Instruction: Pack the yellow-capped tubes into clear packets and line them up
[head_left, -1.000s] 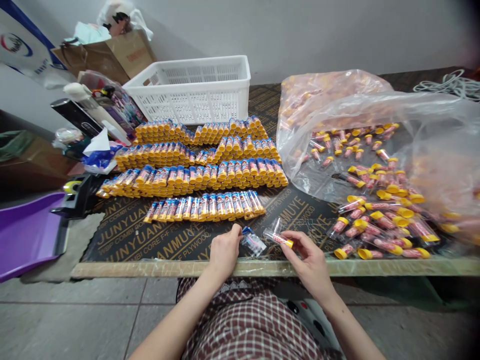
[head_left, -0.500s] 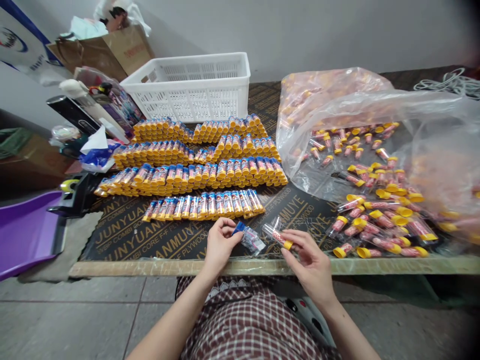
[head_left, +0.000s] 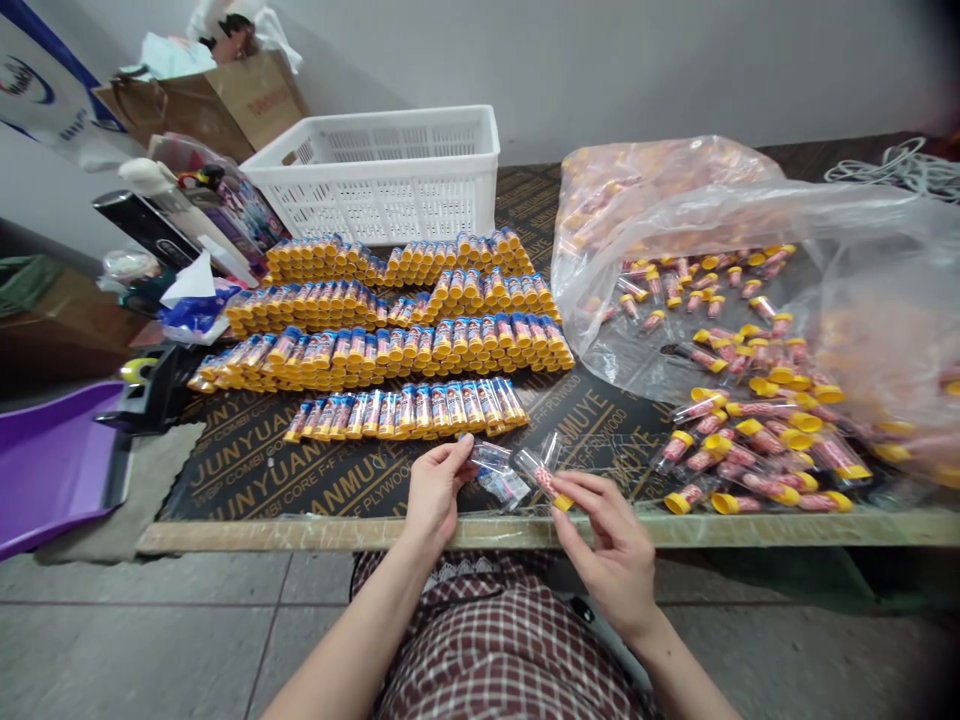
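Near the table's front edge, my left hand is closed in a pinch at the edge of a clear printed plastic sleeve, which has blue marks; the fingertips partly hide the pinched end. Close by on the right, my right hand grips a clear tube with red-and-white contents by its yellow end. The tube is tilted, its clear end pointing toward the sleeve. Beyond my hands stands a short row of sleeved tubes with blue tops and yellow bases.
Stacked rows of finished-looking tubes extend behind. A white plastic basket stands at the back. Unsleeved yellow-ended tubes spill from a clear plastic bag on the right. A tape dispenser and purple dustpan are at left.
My left hand has turned, and the blue end once showing at its fingertips is now mostly hidden. My right hand has moved slightly left with the tube, nearer the sleeve.
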